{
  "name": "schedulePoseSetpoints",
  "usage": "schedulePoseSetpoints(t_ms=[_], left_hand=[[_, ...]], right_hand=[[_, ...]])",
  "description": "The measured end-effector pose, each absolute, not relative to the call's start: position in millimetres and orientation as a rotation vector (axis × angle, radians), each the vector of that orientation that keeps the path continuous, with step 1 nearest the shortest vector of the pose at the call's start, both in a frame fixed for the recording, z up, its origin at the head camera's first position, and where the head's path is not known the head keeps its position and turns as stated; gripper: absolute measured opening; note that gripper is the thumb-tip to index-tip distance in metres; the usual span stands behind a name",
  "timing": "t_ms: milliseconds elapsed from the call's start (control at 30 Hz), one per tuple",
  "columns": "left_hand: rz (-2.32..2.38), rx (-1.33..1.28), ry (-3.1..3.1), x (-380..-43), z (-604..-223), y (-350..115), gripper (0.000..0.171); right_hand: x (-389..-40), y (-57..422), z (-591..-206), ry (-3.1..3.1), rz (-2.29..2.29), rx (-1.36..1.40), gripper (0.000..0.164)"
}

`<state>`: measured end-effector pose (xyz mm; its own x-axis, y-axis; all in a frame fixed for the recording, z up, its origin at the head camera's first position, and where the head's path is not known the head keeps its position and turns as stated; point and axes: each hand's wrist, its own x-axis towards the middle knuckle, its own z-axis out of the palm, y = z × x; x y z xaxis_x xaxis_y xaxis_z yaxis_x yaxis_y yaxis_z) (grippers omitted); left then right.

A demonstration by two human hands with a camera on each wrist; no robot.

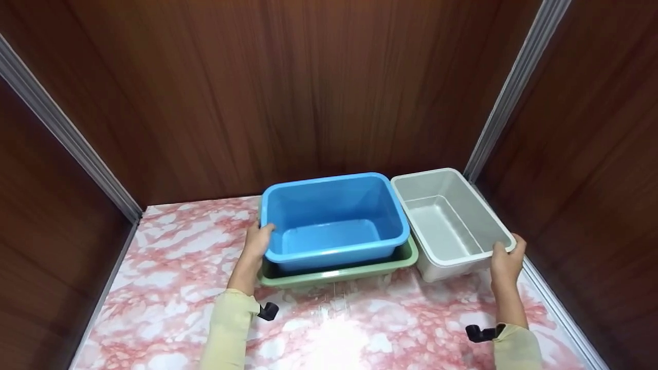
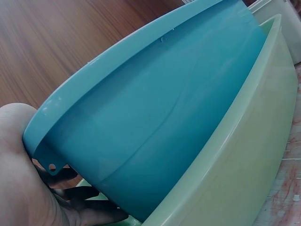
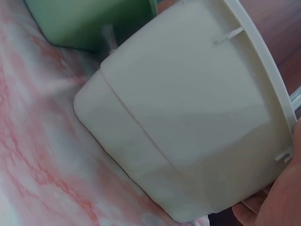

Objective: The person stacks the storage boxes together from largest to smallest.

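Observation:
A blue plastic basin (image 1: 334,216) sits partly inside a green basin (image 1: 334,277), its rim standing above the green one. My left hand (image 1: 257,239) grips the blue basin's left rim, thumb over the edge; in the left wrist view, fingers (image 2: 94,214) curl beneath the rim against the outer wall. To the right stands a light grey basin (image 1: 447,221), close beside the other two. My right hand (image 1: 506,259) holds its near right corner, with the thumb over the rim and the fingers outside. Both the blue and the grey basin show bare insides.
The table (image 1: 169,288) has a red and white marbled cover. Brown wood-grain panels (image 1: 308,92) rise behind and at both sides, joined by metal corner posts (image 1: 509,97). The basins stand near the back panel, the grey one near the right corner.

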<state>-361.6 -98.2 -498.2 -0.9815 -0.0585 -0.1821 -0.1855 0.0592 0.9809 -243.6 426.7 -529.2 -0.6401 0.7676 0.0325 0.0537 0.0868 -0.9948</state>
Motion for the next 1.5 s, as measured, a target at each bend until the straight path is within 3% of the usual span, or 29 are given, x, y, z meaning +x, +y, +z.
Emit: schedulePoseSetpoints(t_ms=[1500], left_hand=[[2.101,-0.244,2.217,-360,-500,-98,0.054]], right_hand=[[-243,416,-533,-1.815,1.524,-0.827,0.051]])
